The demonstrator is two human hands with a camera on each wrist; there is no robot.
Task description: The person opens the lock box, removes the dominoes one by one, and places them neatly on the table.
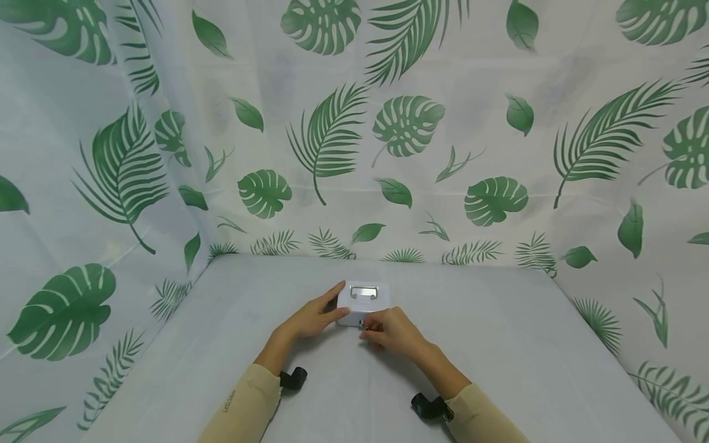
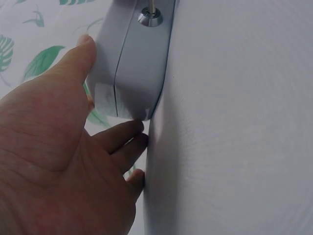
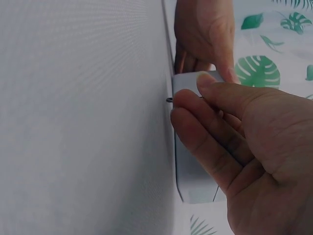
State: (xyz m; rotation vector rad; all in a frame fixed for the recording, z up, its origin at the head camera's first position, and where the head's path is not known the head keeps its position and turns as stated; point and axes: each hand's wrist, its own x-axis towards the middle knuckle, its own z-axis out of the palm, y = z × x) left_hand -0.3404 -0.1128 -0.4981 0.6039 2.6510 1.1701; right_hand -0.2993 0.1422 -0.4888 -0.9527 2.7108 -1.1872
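"Standing over there, can you make out what the hands are on?"

"Sure, a small white box [image 1: 357, 306]. It sits flat on the white tabletop [image 1: 476, 344], around the middle and towards the far side. A silver handle [image 1: 364, 291] is set in its top, and a round metal lock [image 2: 149, 19] is on the side facing the person."

"And the right hand [image 1: 392, 331]?"

"Thumb and fingers bent together at that front side, pinching what looks like a key [image 2: 152, 6]. Its thin metal shaft stands straight out of the lock. A small dark loop [image 3: 169, 100] shows just past the fingertips, close to the tabletop; I can't tell whether it belongs to the key."

"What about the left hand [image 1: 317, 317]?"

"Relaxed, not clenched. It spans the box's left side, thumb against the front edge of the top, index finger reaching the back corner, other fingers low beside the end."

"Is the lid [image 1: 381, 303] up?"

"Down. A thin seam runs along the side."

"Anything around them?"

"Tan sleeves [image 1: 244, 400], a black device [image 1: 295, 378] at each wrist, and white cloth [image 1: 476, 74] printed with green leaves behind and on both sides."
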